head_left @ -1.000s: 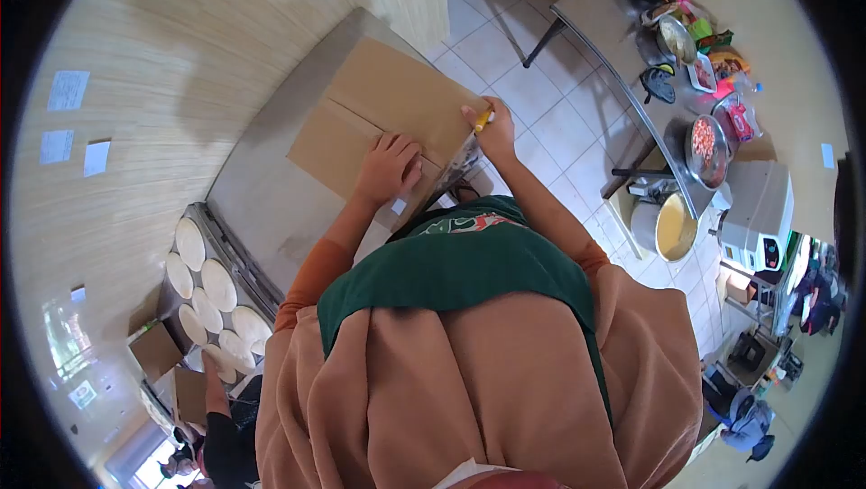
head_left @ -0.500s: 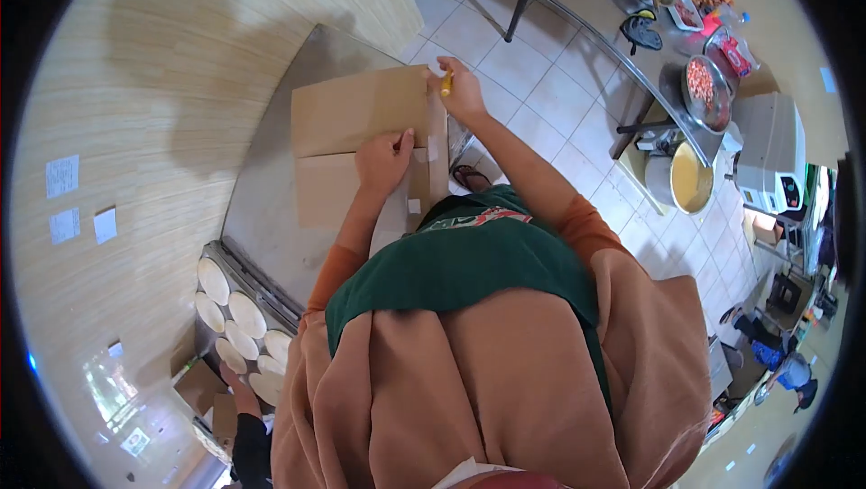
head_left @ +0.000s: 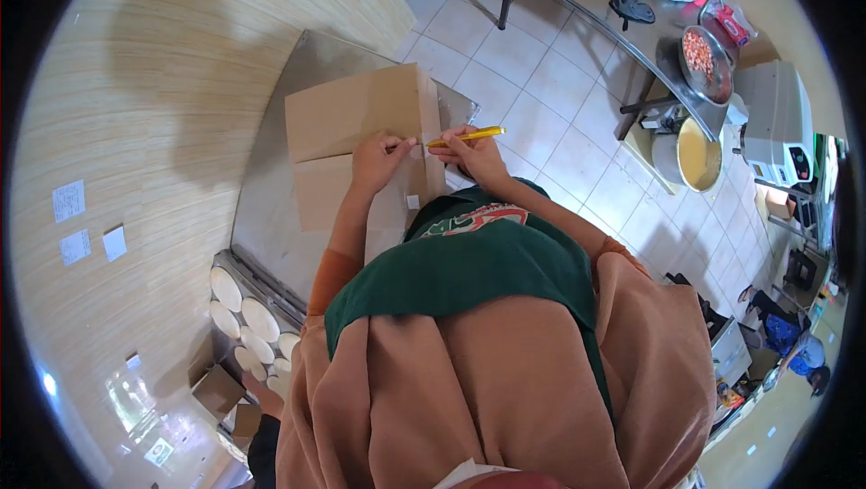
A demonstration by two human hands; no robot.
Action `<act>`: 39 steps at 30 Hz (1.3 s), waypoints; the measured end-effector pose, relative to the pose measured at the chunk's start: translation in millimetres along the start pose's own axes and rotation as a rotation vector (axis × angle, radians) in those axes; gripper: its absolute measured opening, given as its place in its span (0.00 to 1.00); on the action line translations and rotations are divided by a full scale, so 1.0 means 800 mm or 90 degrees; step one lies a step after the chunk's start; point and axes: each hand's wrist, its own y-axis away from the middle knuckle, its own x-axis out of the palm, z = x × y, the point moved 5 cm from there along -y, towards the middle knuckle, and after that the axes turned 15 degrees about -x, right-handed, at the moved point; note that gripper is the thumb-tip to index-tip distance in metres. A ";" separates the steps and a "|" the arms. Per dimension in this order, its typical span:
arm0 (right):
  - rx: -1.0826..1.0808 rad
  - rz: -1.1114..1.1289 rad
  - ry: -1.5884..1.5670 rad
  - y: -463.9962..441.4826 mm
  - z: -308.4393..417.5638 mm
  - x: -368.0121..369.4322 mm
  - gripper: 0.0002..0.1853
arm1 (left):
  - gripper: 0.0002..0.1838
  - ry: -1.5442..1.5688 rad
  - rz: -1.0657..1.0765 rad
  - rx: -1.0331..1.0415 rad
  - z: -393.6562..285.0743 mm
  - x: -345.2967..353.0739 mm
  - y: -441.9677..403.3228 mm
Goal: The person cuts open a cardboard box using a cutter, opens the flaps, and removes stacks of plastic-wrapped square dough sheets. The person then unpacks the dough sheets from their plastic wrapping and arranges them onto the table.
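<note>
Box (head_left: 356,110) lay on counter (head_left: 263,205), seam (head_left: 327,159) across its top; left hand (head_left: 377,164) rested on box top by seam, fingers bent, whether gripping anything could not be told; right hand (head_left: 480,159) clamped on yellow tool (head_left: 469,136) just beside box's right edge; hands apart but near each other; co-worker's hand (head_left: 262,395) showed near pale discs (head_left: 261,318), well apart from box

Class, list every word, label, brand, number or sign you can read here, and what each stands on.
No text can be read.
Papers on the wall: marks too small.
Apron: print partly folded, unreadable.
Packet: too blurred.
Machine: panel too small.
Box: white patch, nothing legible.
</note>
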 end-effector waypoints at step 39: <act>-0.032 -0.008 0.157 -0.048 0.046 -0.023 0.13 | 0.36 -0.361 0.022 0.164 -0.071 -0.022 -0.014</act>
